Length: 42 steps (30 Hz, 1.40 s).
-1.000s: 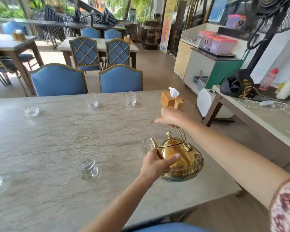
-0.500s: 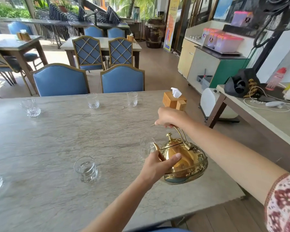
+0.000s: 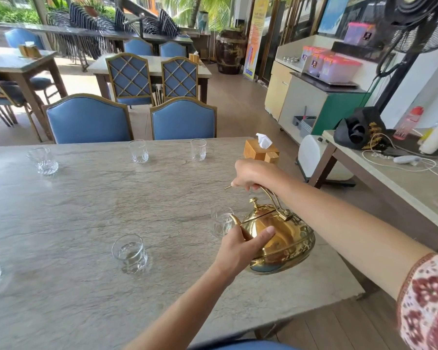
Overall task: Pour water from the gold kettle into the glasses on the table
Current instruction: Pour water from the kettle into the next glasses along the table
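Kettle [image 3: 281,238] hangs tilted over the bench's [image 3: 86,203] near right corner. Open bench lies left, round the watered glass [image 3: 130,253]. The spout sits at the near glass's [image 3: 220,221] rim. Your left grip [image 3: 240,248] cups the spout's base and your right grip [image 3: 256,174] is curled round the handle. Tip slowly and keep the spout over the rim. The bench edge is close on your right.
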### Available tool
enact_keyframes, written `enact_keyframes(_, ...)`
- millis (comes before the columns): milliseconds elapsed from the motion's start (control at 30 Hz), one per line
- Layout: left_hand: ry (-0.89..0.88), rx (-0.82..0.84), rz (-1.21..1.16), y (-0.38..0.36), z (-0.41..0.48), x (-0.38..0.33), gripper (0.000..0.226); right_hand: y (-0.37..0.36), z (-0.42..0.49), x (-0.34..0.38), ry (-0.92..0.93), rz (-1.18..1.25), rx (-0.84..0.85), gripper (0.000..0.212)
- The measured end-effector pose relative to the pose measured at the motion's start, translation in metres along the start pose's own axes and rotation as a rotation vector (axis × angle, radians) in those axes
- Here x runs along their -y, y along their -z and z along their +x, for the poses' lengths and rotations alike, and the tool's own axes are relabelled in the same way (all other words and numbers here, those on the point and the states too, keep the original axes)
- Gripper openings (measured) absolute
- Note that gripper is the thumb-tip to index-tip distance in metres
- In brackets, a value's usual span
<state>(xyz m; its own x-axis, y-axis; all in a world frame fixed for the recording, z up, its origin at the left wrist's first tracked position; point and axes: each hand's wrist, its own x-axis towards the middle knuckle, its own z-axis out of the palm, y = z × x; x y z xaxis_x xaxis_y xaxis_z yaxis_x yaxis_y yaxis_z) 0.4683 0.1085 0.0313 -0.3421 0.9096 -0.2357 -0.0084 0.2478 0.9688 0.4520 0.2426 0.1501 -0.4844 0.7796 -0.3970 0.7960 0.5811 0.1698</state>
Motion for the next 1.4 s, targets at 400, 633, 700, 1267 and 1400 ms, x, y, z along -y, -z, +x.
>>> enact_keyframes(400, -0.030, 0.037, -0.057, 0.010, -0.004, 0.001, 0.054, 0.004, -0.003, 0.010, -0.046, -0.054, 0.036, 0.039)
enact_keyframes(633, -0.023, 0.066, -0.053, 0.014, -0.001, 0.000, 0.071, 0.008, -0.002, 0.010, -0.082, -0.054, 0.067, 0.046)
enact_keyframes(700, -0.024, 0.072, -0.057, 0.014, -0.001, -0.002, 0.071, 0.009, 0.001, 0.010, -0.087, -0.048, 0.059, 0.045)
enact_keyframes(1267, -0.022, 0.096, -0.063, 0.018, 0.006, 0.000, 0.052, 0.009, 0.010, 0.012, -0.101, -0.077, 0.103, 0.048)
enact_keyframes(1400, -0.017, 0.112, -0.087, 0.018, 0.005, 0.000, 0.054, 0.008, 0.012, 0.012, -0.091, -0.099, 0.116, 0.048)
